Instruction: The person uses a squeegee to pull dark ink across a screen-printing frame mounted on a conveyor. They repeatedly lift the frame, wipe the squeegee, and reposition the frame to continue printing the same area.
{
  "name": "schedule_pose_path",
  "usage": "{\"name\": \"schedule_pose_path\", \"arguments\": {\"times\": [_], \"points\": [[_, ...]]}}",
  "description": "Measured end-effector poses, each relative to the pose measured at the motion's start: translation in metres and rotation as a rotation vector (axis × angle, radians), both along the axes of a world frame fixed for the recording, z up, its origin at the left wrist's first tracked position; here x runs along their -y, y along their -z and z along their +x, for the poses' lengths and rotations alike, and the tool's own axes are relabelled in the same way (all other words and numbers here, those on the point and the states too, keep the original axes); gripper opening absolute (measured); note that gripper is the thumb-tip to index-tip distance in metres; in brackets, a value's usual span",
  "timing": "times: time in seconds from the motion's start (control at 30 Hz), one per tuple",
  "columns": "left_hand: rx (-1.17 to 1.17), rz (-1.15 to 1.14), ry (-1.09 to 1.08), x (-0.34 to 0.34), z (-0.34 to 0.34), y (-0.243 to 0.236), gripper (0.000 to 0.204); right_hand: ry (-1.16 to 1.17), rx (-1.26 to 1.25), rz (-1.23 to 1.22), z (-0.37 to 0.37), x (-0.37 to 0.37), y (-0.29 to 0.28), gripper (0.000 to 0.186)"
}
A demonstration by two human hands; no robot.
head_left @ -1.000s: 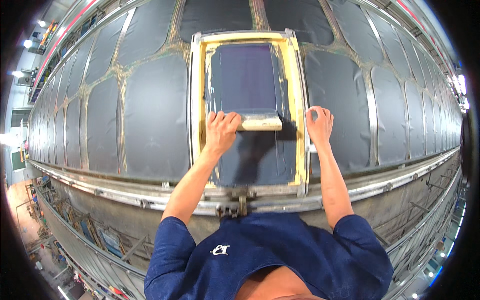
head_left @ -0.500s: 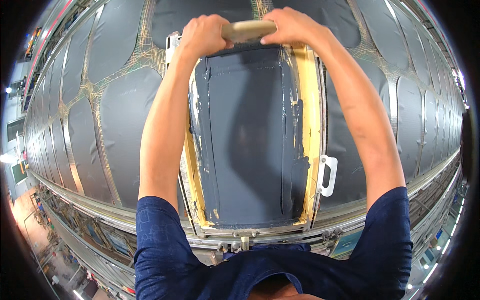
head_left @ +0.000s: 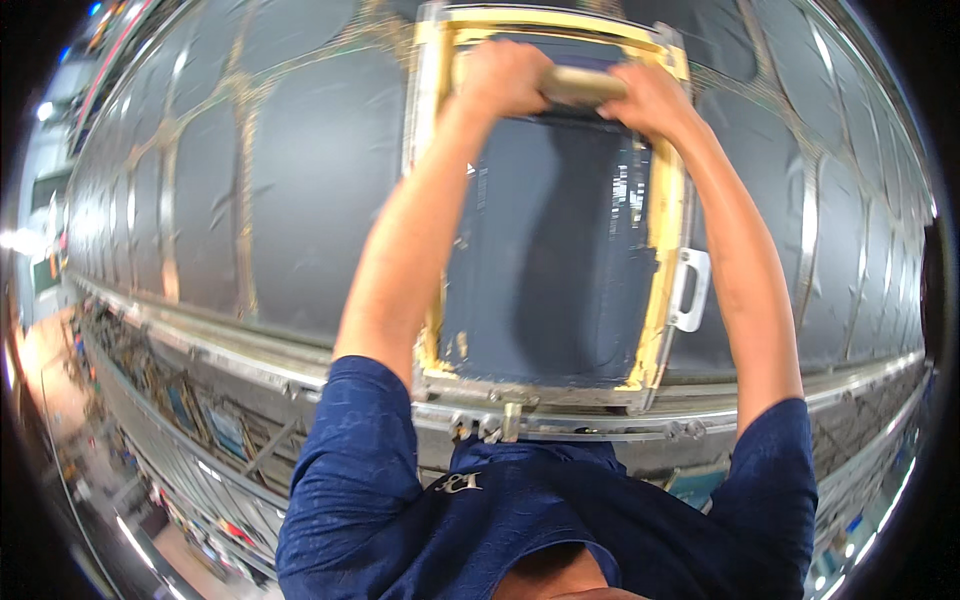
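Both hands, left hand (head_left: 505,75) and right hand (head_left: 650,100), are clamped on the wooden squeegee (head_left: 585,85) at the top centre of the frame, spread along its handle to press it evenly against the yellow-edged printing screen (head_left: 560,250) lying flat on the long desk (head_left: 300,200).

Wooden-handled squeegee (head_left: 583,86) lies crosswise at the far end of a yellow-taped, metal-edged printing screen (head_left: 660,260), which lies flat on the long dark table (head_left: 300,200), its mesh coated in dark blue-grey ink, white handle on its right edge.
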State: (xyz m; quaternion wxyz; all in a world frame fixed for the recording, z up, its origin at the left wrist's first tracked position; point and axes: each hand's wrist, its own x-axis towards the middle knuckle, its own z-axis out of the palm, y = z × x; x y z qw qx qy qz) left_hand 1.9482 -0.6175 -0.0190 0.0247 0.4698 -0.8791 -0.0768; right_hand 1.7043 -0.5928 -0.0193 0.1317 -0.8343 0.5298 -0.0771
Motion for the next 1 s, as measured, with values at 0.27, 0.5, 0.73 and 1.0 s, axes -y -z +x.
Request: {"name": "schedule_pose_path", "arguments": {"times": [0.27,0.5,0.73,1.0], "points": [[-0.247,0.033,-0.036,-0.237,0.032,-0.006,0.013,0.16,0.066,0.207,0.038,-0.233,-0.028,0.014],[-0.358,-0.057,-0.057,-0.372,0.048,-0.002,0.01,0.035,0.109,0.087,0.053,-0.359,-0.032,0.016],[-0.186,0.145,0.009,-0.349,0.044,-0.013,0.012,0.052,0.109,0.271,0.044,-0.346,-0.035,0.021],[-0.155,0.031,-0.023,-0.131,0.029,-0.022,0.02,0.029,0.068,0.119,0.02,-0.122,-0.034,0.025]]}}
